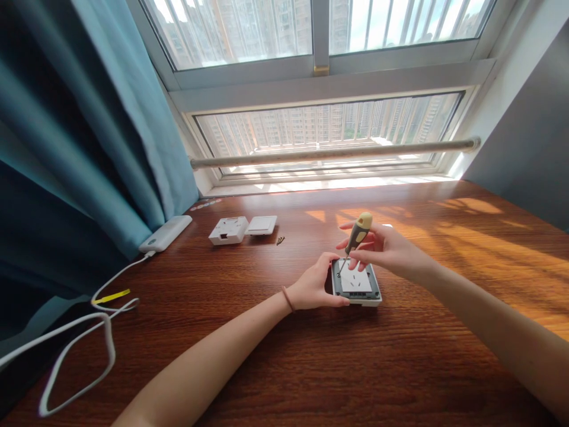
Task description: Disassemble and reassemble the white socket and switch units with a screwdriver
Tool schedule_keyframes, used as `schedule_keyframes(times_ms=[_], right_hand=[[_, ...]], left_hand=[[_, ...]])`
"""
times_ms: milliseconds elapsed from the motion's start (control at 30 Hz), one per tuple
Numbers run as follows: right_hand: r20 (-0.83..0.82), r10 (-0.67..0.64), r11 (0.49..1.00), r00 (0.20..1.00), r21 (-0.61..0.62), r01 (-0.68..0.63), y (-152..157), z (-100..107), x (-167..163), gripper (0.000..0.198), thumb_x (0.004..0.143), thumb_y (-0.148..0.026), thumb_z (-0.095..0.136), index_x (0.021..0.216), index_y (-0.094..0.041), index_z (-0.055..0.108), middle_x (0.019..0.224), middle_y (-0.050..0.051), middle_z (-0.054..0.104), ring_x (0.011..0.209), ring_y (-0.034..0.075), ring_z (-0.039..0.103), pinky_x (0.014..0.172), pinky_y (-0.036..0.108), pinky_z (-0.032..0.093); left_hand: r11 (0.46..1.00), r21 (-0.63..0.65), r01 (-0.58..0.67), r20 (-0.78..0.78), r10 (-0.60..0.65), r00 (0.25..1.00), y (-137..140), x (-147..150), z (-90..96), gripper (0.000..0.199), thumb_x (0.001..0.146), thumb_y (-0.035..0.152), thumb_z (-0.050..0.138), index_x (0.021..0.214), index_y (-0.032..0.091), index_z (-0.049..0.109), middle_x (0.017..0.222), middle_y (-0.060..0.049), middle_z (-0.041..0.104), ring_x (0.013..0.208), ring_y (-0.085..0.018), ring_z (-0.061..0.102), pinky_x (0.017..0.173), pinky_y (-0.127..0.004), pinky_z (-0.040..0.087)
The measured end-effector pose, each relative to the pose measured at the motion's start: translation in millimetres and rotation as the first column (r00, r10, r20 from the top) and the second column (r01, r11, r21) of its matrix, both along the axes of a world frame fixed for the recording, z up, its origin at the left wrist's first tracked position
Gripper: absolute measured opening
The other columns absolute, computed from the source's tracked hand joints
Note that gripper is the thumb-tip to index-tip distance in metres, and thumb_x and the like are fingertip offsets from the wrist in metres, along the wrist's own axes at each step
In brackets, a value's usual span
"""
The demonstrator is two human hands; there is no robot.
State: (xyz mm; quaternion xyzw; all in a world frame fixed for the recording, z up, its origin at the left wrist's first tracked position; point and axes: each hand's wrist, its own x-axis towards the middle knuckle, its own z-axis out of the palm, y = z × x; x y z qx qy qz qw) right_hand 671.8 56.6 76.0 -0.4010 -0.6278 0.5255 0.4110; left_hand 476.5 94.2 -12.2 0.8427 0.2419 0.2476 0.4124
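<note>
A white wall socket with a grey frame sits on a white box on the wooden table. My left hand grips its left side, thumb along the near edge and fingers at the far corner. My right hand holds a screwdriver with a yellow and grey handle. The screwdriver is tilted, its tip down at a screw hole on the left of the grey frame. Some right fingers are spread over the socket's far part and partly hide it.
On the table, a white mounting box, a white switch plate and several small screws lie left of the socket. A white power strip with a looped cable lies by the blue curtain. A window is behind.
</note>
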Motion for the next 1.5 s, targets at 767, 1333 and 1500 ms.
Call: schedule_keyframes(times_ms=[767, 1333, 1500], right_hand=[[0.192, -0.624, 0.721, 0.757, 0.515, 0.463, 1, -23, -14, 0.028, 0.068, -0.04, 0.07, 0.065, -0.018, 0.052, 0.054, -0.003, 0.051, 0.049, 0.01, 0.045, 0.046, 0.023, 0.036], [0.083, -0.017, 0.997, 0.996, 0.081, 0.01, 2, -3, 1, 0.023, 0.073, -0.033, 0.067, 0.084, -0.015, 0.06, 0.076, 0.005, 0.065, 0.054, 0.013, 0.061, 0.05, 0.028, 0.051], [0.154, -0.183, 0.967, 0.971, 0.203, 0.15, 1, -10, -3, 0.025, 0.068, -0.036, 0.071, 0.079, -0.016, 0.06, 0.058, -0.001, 0.061, 0.048, 0.014, 0.06, 0.046, 0.027, 0.049]], left_hand=[[0.999, -0.012, -0.044, -0.043, 0.044, 0.998, -1, 1, -2.1, 0.081, 0.058, 0.039, 0.077, 0.124, 0.021, 0.035, 0.118, -0.009, 0.046, 0.105, -0.027, 0.049, 0.091, -0.041, 0.041], [1.0, -0.008, -0.029, -0.027, 0.029, 0.999, -2, 0, 0.4, 0.083, 0.057, 0.038, 0.078, 0.126, 0.022, 0.034, 0.12, -0.01, 0.045, 0.106, -0.027, 0.049, 0.091, -0.041, 0.041], [0.999, -0.001, -0.04, -0.032, 0.04, 0.999, -3, 1, 0.6, 0.085, 0.057, 0.038, 0.078, 0.127, 0.022, 0.033, 0.122, -0.01, 0.044, 0.108, -0.027, 0.048, 0.092, -0.041, 0.041]])
